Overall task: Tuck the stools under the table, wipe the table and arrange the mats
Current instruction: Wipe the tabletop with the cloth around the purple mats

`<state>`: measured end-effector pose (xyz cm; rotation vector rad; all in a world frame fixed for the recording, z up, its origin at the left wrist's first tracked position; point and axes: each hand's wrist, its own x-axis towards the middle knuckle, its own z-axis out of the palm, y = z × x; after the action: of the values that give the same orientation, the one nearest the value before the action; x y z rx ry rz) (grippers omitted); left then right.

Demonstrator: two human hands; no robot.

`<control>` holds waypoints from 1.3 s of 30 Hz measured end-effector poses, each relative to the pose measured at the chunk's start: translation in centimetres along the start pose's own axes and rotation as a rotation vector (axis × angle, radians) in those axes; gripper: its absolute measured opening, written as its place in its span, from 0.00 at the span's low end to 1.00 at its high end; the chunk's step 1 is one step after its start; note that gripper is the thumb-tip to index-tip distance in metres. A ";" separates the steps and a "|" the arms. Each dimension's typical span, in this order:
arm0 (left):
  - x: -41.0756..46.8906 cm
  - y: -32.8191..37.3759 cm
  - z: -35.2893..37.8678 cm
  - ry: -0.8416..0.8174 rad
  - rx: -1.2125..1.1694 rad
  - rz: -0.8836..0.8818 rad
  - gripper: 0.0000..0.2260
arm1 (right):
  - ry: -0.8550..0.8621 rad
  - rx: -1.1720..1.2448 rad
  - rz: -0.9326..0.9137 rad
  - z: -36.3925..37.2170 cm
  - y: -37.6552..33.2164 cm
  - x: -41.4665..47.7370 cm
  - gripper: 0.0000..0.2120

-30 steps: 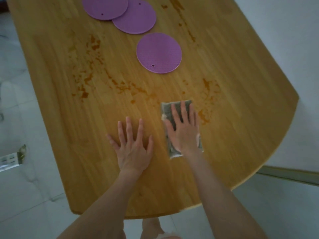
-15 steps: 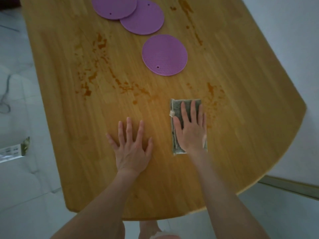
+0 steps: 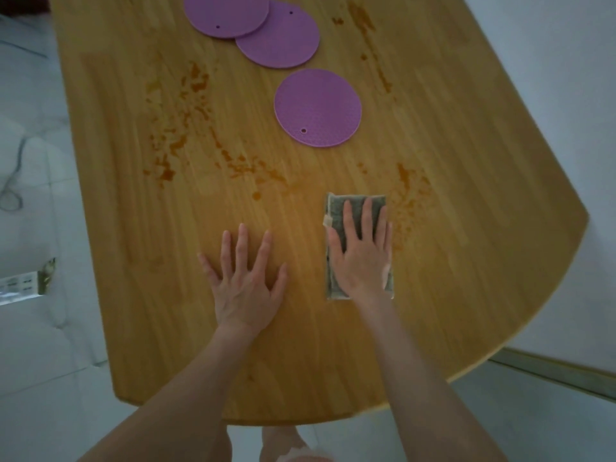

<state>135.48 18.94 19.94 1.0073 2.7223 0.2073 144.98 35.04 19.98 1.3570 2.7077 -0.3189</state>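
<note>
Where right hand (image 3: 361,258) lies flat, fingers spread, cloth (image 3: 356,203) half hidden, left hand (image 3: 246,281) splayed, farthest mat (image 3: 226,15) cropped.

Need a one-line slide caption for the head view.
Right hand presses cloth flat on stained table; left hand braces.

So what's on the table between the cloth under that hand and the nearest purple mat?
In the head view, only wood and stains: between the cloth under the right hand and the nearest mat, orange-brown smears sit on the table.
</note>
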 end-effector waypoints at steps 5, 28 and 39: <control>0.6 2.6 0.1 0.135 -0.043 0.096 0.24 | -0.039 -0.002 -0.079 -0.5 -0.1 2.5 0.30; 2.3 8.3 1.4 -0.025 0.055 0.152 0.27 | -0.063 -0.007 -0.055 -2.5 3.2 9.4 0.28; 2.4 8.3 1.5 -0.032 0.051 0.147 0.26 | -0.067 -0.012 0.013 -2.8 5.3 9.1 0.29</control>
<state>139.25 26.87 19.88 1.2151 2.6396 0.1456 143.78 45.83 20.37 1.3357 2.6407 -0.3405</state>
